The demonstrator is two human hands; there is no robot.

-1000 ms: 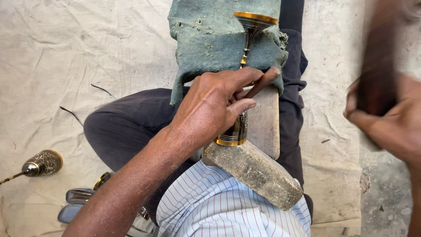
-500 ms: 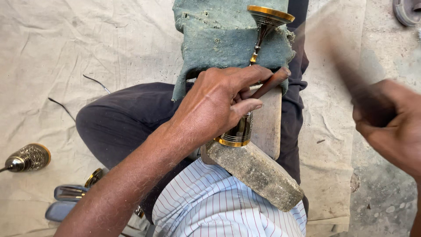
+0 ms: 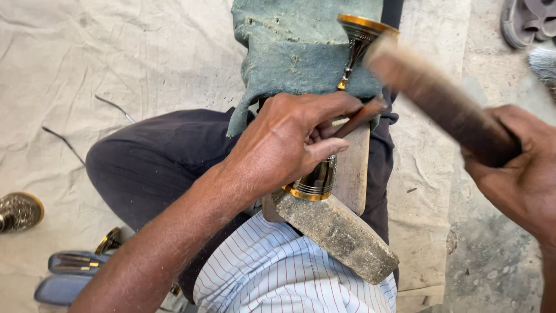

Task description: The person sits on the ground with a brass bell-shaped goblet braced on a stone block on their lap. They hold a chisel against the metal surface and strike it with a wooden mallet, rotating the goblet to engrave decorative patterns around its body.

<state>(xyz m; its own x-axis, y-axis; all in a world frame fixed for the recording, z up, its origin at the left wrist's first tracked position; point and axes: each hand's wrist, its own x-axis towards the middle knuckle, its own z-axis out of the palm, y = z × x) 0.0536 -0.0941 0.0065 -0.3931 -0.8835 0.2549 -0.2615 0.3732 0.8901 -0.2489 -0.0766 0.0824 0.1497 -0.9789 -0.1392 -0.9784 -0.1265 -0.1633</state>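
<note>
Seen from the head camera, the left hand (image 3: 289, 145) lies over a slender brass stem piece (image 3: 324, 174) with a flared gold-rimmed cup at its far end and a ringed base at its near end. Its fingers (image 3: 324, 110) are clenched around a thin brown tool (image 3: 362, 116) whose tip meets the stem just beyond the knuckles. The brass piece rests lengthwise on a wooden board (image 3: 353, 174) laid along the person's lap; under the heel of the left hand, at the board's near end, sits a rough grey stone block (image 3: 339, 235). Beyond the fingers a green cloth (image 3: 289, 52) is draped over the leg, and the cup end of the brass lies against it.

To the right, the right hand (image 3: 515, 168) is closed on the handle of a dark wooden mallet (image 3: 434, 98), blurred, its head just beside the cup end. Well left of the left hand, on the pale floor sheet (image 3: 116, 58), lies another brass part (image 3: 20, 211).
</note>
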